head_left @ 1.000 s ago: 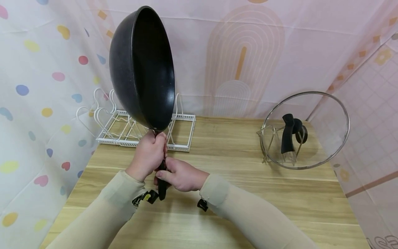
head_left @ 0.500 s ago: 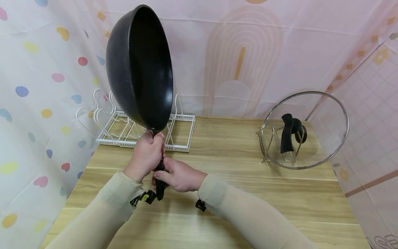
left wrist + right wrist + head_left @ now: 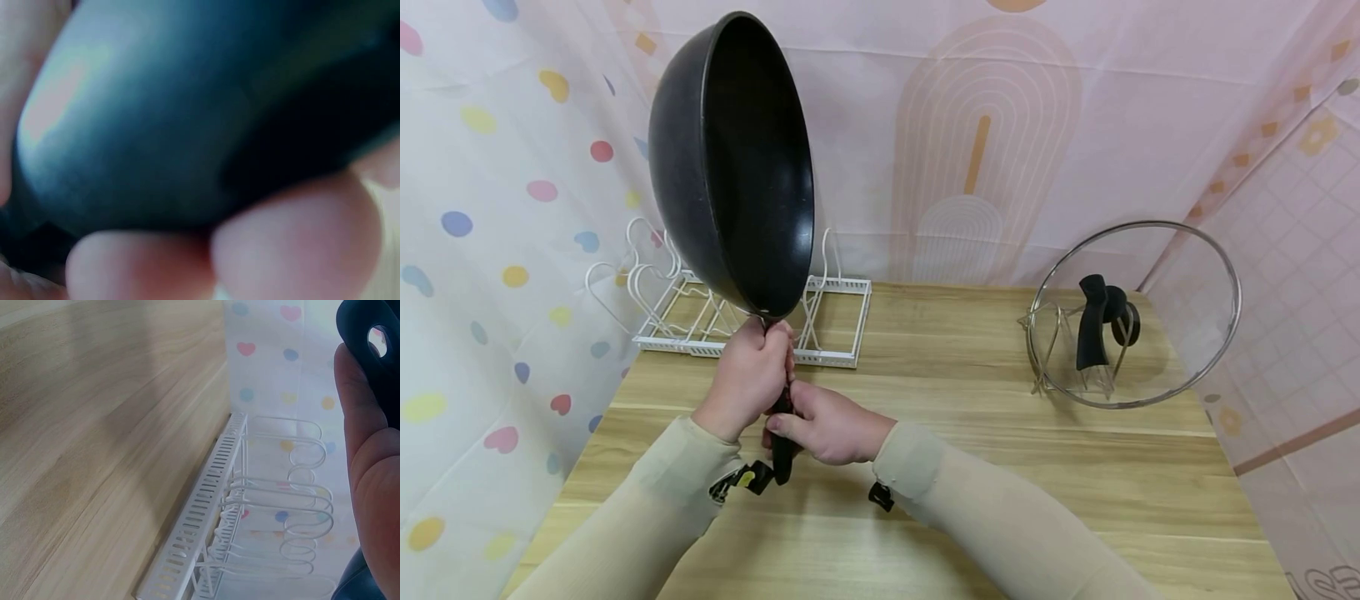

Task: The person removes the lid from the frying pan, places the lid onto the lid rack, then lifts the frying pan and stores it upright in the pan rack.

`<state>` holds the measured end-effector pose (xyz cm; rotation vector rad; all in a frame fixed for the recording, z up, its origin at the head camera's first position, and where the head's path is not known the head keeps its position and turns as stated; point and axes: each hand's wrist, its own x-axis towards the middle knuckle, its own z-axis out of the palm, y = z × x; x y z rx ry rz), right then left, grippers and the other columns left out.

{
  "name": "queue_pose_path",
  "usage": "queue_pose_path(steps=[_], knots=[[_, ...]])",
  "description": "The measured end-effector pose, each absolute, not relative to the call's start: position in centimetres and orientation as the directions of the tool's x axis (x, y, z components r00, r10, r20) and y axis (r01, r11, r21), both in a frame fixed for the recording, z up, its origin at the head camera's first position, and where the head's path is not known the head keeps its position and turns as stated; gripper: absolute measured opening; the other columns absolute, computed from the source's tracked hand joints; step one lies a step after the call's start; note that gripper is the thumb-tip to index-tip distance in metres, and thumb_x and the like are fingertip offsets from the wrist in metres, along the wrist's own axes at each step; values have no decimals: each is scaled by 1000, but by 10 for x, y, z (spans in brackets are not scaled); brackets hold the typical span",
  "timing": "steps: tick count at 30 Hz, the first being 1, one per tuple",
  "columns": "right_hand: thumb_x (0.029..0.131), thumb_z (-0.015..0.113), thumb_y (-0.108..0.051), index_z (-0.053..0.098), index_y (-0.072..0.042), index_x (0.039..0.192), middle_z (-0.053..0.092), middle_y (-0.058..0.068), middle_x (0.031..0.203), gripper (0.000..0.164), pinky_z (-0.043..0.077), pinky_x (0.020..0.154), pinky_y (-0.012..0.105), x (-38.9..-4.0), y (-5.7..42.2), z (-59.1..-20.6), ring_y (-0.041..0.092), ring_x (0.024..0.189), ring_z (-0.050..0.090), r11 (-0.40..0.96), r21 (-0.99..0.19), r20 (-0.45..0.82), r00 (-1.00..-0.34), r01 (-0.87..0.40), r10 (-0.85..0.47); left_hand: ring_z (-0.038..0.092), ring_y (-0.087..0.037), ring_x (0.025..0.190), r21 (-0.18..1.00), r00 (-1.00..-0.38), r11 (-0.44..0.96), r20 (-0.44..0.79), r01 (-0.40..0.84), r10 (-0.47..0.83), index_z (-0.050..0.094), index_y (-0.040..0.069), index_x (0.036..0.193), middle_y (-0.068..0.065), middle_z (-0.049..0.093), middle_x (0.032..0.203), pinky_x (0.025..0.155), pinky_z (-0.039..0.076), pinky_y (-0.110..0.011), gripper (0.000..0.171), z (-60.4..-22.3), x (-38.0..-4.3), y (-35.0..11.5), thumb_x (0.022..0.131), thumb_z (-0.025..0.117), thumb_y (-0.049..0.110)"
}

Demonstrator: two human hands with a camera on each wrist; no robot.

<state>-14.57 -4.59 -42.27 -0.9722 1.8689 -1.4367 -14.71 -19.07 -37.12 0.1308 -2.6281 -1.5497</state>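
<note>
Both hands hold a deep black wok (image 3: pixel 760 183) upright by its handle (image 3: pixel 782 454), its hollow side turned to the right. Close below the bowl, my left hand (image 3: pixel 747 375) grips the upper handle. Farther down, my right hand (image 3: pixel 835 423) wraps the lower handle, thumb lying across it. In the left wrist view the dark handle (image 3: pixel 144 144) fills most of the picture, blurred, with fingertips (image 3: pixel 300 244) pressed against it. The right wrist view has the handle's end with its hanging hole (image 3: pixel 356 325) beside part of my right hand (image 3: pixel 375 469).
Behind the wok a white wire rack (image 3: pixel 842 360) with upright loops stands on the wooden table (image 3: pixel 970 500), partly hidden. At the right, a glass lid (image 3: pixel 1180 398) with a black handle leans in a small wire stand (image 3: pixel 1051 350). Patterned curtains (image 3: pixel 512 275) hang around the table.
The wok and both hands have drifted slightly left, with the wok tipping a little further left. Both hands keep their hold on the handle. The rack and lid stay put.
</note>
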Motion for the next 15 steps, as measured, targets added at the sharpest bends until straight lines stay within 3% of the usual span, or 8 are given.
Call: queue_pose_path(steps=[15], knots=[[111,52,-11,59,2,117,76,17,101,17,56,77,17,-146,-51,-422,-2,79,66,147,-965,-2,-553,-218,-833,61,-21,59,872,-994,490,60,6,-96,56,5,91,-6,58,70,59,54,-33,29,-368,-144,-195,108,38,19]])
